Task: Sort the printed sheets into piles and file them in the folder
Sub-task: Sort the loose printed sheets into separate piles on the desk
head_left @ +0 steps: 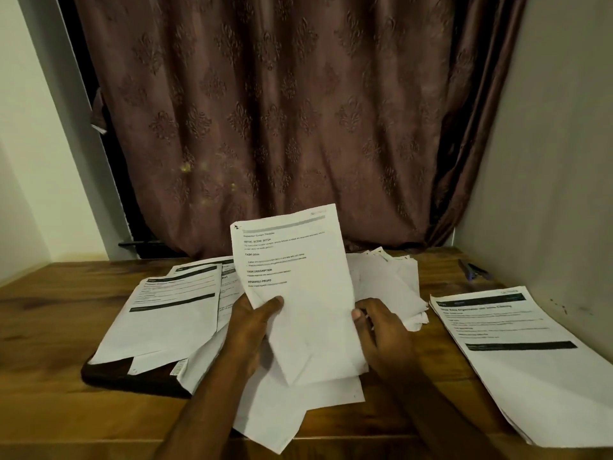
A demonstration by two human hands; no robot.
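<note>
Both hands hold one printed sheet up over a wooden table strewn with paper.

Head view: the left hand (pixel 253 330) pinches the creased white printed sheet (pixel 298 287), thumb on its face; the right hand (pixel 381 330) curls round its right edge. Under it lies a loose heap of sheets (pixel 298 413). A flat pile (pixel 172 320) rests on a dark folder (pixel 132 380) toward the table's (pixel 49 376) left edge, another pile (pixel 530 356) at its right edge. An embossed brown curtain (pixel 265 111) hangs behind.

A brown patterned curtain (pixel 282 111) hangs behind the wooden desk (pixel 49 310), pale walls (pixel 547 144) stand on both sides, and a small blue object (pixel 472 270) lies near the right wall.
</note>
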